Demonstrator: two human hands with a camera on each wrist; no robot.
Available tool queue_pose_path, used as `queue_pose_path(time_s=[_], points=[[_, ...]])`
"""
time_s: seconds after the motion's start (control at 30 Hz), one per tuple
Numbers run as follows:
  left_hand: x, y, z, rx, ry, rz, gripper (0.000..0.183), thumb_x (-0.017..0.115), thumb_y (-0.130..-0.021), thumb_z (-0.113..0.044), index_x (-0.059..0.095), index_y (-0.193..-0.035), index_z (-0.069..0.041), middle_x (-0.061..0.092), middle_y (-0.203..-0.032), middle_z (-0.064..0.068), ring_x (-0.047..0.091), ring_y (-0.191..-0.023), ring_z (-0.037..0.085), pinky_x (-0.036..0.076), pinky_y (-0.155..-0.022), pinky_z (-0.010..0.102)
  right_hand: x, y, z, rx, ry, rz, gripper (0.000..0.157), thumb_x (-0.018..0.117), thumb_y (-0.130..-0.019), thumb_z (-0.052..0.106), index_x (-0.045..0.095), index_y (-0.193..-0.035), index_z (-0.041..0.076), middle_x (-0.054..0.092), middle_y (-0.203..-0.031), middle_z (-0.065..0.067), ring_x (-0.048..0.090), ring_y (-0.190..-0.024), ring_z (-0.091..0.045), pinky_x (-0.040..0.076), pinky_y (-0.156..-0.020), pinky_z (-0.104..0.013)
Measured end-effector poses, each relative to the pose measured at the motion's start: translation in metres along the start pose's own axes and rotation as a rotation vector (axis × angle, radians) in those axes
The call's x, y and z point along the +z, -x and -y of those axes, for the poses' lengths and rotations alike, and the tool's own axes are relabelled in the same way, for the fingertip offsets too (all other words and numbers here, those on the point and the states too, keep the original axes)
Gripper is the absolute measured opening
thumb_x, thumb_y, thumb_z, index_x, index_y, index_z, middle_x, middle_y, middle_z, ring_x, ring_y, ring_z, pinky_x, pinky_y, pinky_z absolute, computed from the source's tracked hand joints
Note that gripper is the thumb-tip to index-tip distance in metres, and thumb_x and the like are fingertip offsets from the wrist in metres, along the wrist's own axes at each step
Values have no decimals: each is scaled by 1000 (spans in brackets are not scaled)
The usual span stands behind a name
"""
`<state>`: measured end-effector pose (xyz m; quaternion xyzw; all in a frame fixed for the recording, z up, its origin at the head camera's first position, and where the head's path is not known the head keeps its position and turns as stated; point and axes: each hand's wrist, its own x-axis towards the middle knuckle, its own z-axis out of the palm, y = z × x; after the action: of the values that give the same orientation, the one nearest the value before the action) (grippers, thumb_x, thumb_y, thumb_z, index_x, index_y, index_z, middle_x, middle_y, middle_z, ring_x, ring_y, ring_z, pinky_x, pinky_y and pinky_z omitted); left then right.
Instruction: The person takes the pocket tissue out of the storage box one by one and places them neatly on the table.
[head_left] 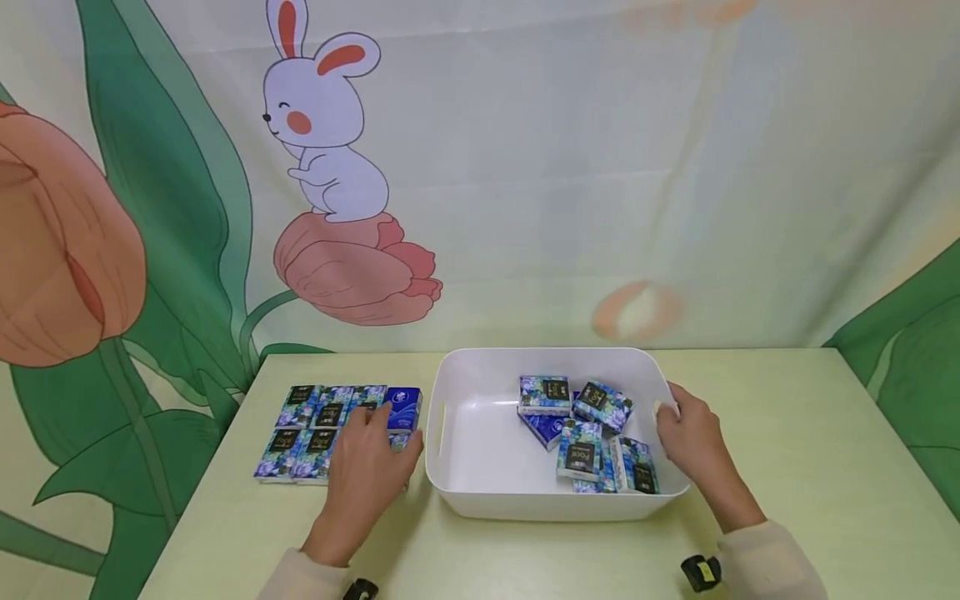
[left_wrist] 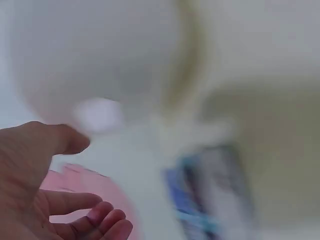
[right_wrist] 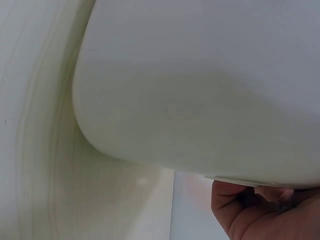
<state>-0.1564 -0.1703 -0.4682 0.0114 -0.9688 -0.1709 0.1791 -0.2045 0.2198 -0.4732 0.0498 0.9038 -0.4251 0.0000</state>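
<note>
On the left of the table, small floral tissue packs (head_left: pixel 285 454) lie side by side in two rows. A plain blue tissue pack (head_left: pixel 406 408) ends the back row. My left hand (head_left: pixel 367 462) is over the right part of these rows, palm down, covering some of the front one. In the left wrist view its thumb and fingers stand apart with nothing between them. My right hand (head_left: pixel 690 433) grips the right-side handle of a white plastic basket (head_left: pixel 555 506), its fingers hooked through the handle opening. Several tissue packs (head_left: pixel 581 450) lie loosely piled in the basket's right half.
The pale yellow table (head_left: pixel 810 467) reaches back to a printed curtain (head_left: pixel 525 208) with a rabbit and tulips. A second handle slot (head_left: pixel 441 429) is in the basket's left wall, close to the rows of packs. Black wrist straps (head_left: pixel 701 573) sit by the sleeves.
</note>
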Motion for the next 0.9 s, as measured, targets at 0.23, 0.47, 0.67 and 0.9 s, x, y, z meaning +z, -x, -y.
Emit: queue_pose_path(time_s=[0.23, 0.47, 0.67, 0.9], points=[[-17, -11, -55, 112, 68, -69, 49, 77, -86, -27, 68, -123, 4, 64, -103, 22, 62, -86, 34, 55, -69, 47, -2, -1, 1, 1, 19, 6, 50, 38, -102, 15, 43, -146, -8, 58, -121, -35, 65, -70, -30, 53, -51, -37], [-8, -12, -95, 185, 0, 33, 55, 75, -86, -37, 68, -124, 2, 67, -105, 20, 64, -86, 32, 56, -68, 43, 4, -2, 2, 10, -9, 3, 50, 38, -102, 15, 45, -147, -5, 59, -123, -34, 65, -71, -30, 53, -51, -36], [8, -15, -129, 170, 98, 256, 65, 75, -85, -41, 62, -134, 0, 67, -112, 19, 65, -95, 35, 56, -75, 46, 4, -2, 4, 0, 3, -18, 50, 39, -101, 16, 47, -146, -5, 61, -120, -34, 65, -67, -28, 52, -50, -36], [31, -15, -158, 116, 149, 511, 73, 80, -83, -42, 58, -136, 3, 67, -117, 18, 67, -97, 35, 57, -75, 44, 4, -3, 2, 9, -3, -14, 50, 39, -101, 16, 46, -146, -6, 61, -118, -34, 65, -69, -30, 52, -49, -37]])
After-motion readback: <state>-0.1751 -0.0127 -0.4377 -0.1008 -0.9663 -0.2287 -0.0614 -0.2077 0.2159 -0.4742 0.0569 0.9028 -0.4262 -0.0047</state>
